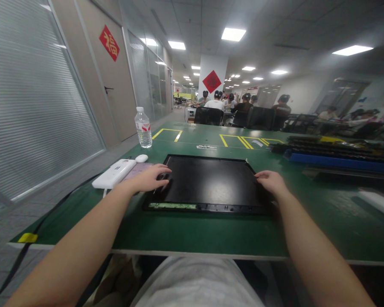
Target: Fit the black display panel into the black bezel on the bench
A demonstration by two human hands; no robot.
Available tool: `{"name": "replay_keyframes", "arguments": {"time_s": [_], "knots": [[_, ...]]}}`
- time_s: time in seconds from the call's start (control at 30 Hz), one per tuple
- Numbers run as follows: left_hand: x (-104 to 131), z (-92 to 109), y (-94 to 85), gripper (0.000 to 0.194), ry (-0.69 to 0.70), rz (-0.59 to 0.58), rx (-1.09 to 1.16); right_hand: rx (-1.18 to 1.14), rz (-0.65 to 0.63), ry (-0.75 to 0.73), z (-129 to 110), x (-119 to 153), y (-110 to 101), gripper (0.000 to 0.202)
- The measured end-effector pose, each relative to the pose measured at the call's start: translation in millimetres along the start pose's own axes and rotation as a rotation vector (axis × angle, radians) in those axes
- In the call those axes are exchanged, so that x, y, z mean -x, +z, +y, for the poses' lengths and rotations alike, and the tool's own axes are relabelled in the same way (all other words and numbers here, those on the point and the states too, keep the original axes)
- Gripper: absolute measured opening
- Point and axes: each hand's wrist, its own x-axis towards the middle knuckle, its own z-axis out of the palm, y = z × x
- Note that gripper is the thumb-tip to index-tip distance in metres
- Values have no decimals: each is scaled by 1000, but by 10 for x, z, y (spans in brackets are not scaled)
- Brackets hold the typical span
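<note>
A flat black display panel (208,179) lies on the green table in front of me, with a green circuit strip (173,206) along the left of its near edge. My left hand (150,177) is at the panel's left edge, its thumb and fingers spread apart and reaching over the frame. At the opposite side, my right hand (272,182) has thumb and fingertips together on the panel's right edge. The lower fingers of the right hand are partly hidden.
Left of the panel are a white box-shaped device (114,172), a white mouse-like object (141,158) and a water bottle (143,130). Stacked dark strips and a blue bar (336,158) lie to the right. A black cable (51,213) crosses the left table edge. People sit farther back.
</note>
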Motion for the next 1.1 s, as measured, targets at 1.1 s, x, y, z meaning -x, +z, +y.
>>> {"name": "replay_keyframes", "arguments": {"time_s": [1.1], "knots": [[-208,-111,178,58,-199,63,-187,3,-103,13,170,-96,79,41]]}}
